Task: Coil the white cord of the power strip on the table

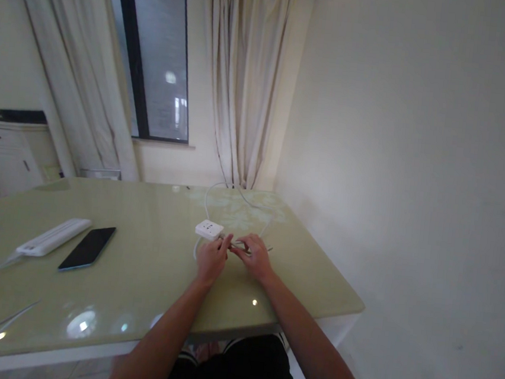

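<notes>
Both my hands rest close together on the pale green glass table (146,274). My left hand (211,258) has its fingers curled and pinched on a thin white cable (236,244) just in front of a small white square socket adapter (209,229). My right hand (253,255) lies beside it, fingers closed on the same cable, whose grey end pokes out to the right. The cable loops from the adapter toward the back of the table.
A white power strip (54,236) and a black phone (88,247) lie at the table's left. A white wall stands close on the right, curtains (245,81) and a window behind. A white cabinet (1,153) is at far left.
</notes>
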{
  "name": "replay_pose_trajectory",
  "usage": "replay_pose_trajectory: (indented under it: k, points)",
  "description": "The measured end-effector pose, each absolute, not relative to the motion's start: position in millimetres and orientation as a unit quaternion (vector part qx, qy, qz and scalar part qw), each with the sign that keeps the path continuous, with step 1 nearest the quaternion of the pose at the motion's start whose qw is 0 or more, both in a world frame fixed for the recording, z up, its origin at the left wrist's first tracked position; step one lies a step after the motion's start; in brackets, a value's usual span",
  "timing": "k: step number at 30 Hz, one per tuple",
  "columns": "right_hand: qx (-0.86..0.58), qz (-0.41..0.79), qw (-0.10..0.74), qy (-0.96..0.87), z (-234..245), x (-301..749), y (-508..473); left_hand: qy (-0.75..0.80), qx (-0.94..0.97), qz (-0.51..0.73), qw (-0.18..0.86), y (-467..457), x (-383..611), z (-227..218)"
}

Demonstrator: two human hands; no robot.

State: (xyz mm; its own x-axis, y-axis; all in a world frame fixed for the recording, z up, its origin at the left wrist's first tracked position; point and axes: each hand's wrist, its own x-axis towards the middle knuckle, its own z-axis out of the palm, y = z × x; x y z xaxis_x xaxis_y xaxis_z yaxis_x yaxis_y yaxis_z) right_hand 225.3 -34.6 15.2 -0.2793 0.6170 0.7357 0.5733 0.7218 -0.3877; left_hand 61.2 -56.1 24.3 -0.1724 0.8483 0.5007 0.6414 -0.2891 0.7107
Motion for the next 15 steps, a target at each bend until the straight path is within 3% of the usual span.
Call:
replay_pose_trajectory:
  k: [5, 15]
  points:
    - [-0.407, 0.032, 0.532, -0.742, 14, 225, -33, 0.553, 0.702, 0.448, 0.009, -57, 56, 23]
    - [-0.443, 0.034, 0.613, -0.654, 22, 228, -33, 0.542, 0.732, 0.405, -0.081, -46, 35, 20]
